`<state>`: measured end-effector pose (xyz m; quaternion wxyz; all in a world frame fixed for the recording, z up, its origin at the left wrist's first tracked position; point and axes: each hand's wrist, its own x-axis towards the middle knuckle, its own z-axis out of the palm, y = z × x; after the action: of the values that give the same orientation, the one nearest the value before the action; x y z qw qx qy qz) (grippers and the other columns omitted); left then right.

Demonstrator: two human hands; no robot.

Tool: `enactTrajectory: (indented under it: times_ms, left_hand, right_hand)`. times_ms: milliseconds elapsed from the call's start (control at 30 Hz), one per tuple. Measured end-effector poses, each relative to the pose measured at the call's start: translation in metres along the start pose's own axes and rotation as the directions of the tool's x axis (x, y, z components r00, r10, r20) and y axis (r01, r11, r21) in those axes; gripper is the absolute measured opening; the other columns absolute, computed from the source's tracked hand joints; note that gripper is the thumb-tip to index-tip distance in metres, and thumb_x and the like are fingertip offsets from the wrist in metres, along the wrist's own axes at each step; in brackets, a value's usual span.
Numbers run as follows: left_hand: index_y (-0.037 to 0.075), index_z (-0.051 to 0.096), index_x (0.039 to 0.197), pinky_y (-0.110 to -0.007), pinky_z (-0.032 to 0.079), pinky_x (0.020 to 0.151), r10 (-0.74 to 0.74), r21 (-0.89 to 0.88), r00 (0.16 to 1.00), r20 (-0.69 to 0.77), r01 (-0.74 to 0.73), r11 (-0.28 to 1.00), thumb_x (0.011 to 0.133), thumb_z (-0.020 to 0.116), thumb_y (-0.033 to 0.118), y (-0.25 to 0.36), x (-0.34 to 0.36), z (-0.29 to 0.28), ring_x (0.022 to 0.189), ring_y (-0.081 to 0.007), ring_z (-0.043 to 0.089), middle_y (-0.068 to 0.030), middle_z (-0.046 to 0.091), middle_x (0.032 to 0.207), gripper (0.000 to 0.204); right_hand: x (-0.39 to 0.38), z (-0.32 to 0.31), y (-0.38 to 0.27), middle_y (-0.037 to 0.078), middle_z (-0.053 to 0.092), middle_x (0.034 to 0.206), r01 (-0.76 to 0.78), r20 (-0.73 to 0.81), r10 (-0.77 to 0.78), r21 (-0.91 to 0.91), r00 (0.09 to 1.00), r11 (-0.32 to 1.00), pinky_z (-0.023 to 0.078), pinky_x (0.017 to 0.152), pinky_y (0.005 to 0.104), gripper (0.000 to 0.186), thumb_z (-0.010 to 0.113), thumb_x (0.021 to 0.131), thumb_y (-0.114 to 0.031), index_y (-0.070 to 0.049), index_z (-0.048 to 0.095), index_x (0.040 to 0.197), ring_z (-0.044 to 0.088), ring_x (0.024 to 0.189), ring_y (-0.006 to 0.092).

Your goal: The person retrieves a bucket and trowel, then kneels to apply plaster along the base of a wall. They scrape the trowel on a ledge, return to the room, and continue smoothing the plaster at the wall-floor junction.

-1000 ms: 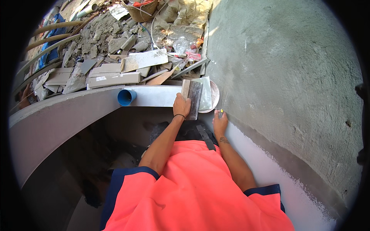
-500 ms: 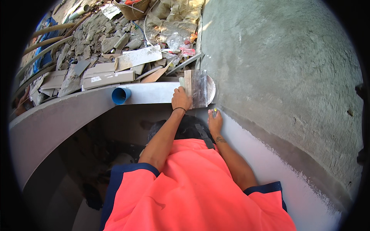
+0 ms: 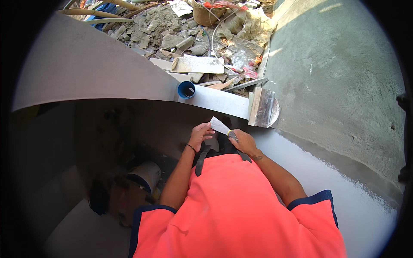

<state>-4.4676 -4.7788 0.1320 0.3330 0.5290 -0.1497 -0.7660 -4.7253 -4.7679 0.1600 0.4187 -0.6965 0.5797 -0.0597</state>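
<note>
A putty knife (image 3: 220,126) with a pale, smeared blade and a dark handle is gripped in my right hand (image 3: 244,142). Its blade points up and left, toward my left hand (image 3: 201,136). The fingers of that hand are apart, and the fingertips are at the blade's end, seemingly touching it. On the white ledge (image 3: 223,99), beyond my right hand, rests a wide scraper (image 3: 262,107) with a wooden back and a metal blade. It lies over a round white container (image 3: 275,112), hiding most of it. A blue cup (image 3: 186,89) stands farther left on the ledge.
A grey plastered wall (image 3: 331,81) rises on the right, with a white-coated band (image 3: 309,172) below. Beyond the ledge lie rubble (image 3: 172,41), board scraps (image 3: 200,64) and a basket (image 3: 208,15). A white bucket (image 3: 148,174) lies in the shade at lower left.
My left hand has let go of the wide scraper and come down to the putty knife's blade. My right hand has turned the knife leftward. The view has swung left.
</note>
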Motion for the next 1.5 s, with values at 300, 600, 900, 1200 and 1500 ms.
enactTrajectory:
  times_ms: [300,600,900,1200,1500]
  left_hand:
    - [0.011,0.073,0.11,-0.039,0.052,0.092,0.73,0.804,0.682,-0.033,-0.416,0.425,0.082,0.077,0.015,0.007,-0.136,-0.147,0.105,-0.0247,0.066,-0.006,0.071,0.103,0.029]
    - [0.009,0.074,0.086,-0.043,0.051,0.088,0.634,0.855,0.757,-0.158,-0.216,0.472,0.083,0.068,0.025,-0.021,-0.248,-0.29,0.093,-0.0313,0.066,-0.0077,0.07,0.092,0.017]
    - [0.011,0.072,0.087,-0.047,0.052,0.085,0.632,0.757,0.657,-0.412,-0.14,0.639,0.087,0.063,0.029,0.011,-0.287,-0.432,0.095,-0.0333,0.066,-0.0112,0.068,0.092,0.02]
    - [0.006,0.071,0.094,-0.047,0.051,0.087,0.553,0.632,0.401,-0.73,0.089,0.77,0.092,0.065,0.027,0.097,-0.368,-0.548,0.099,-0.0344,0.066,-0.0134,0.068,0.1,0.021]
    - [0.007,0.072,0.09,-0.045,0.053,0.081,0.288,0.29,-0.033,-0.957,-0.13,0.948,0.088,0.069,0.026,0.049,-0.412,-0.651,0.09,-0.034,0.068,-0.0131,0.07,0.093,0.02]
  right_hand:
    - [0.041,0.083,-0.159,0.009,0.065,0.096,0.65,0.352,-0.558,-0.254,0.752,0.716,0.056,0.067,0.0437,0.027,0.069,0.091,-0.03,-0.01,0.063,0.108,0.069,0.086,0.0324]
    - [0.075,0.202,-0.315,0.011,0.069,0.099,0.866,0.697,-0.586,-0.102,0.414,0.49,0.058,0.072,0.0492,0.023,0.064,0.09,-0.025,-0.015,0.068,0.11,0.071,0.091,0.0355]
    - [0.184,0.282,-0.47,0.01,0.067,0.089,0.896,0.81,-0.54,0.042,0.228,0.442,0.054,0.075,0.046,0.025,0.062,0.094,-0.036,-0.014,0.069,0.105,0.068,0.089,0.0317]
    - [0.3,0.387,-0.656,0.009,0.069,0.1,0.951,0.765,-0.619,0.297,-0.18,0.09,0.053,0.079,0.0449,0.033,0.069,0.089,-0.034,-0.014,0.069,0.115,0.067,0.093,0.0307]
    - [0.405,0.511,-0.735,0.014,0.071,0.104,0.946,0.798,-0.601,0.158,0.047,0.284,0.052,0.082,0.0457,0.035,0.072,0.087,-0.037,-0.008,0.07,0.107,0.067,0.097,0.0359]
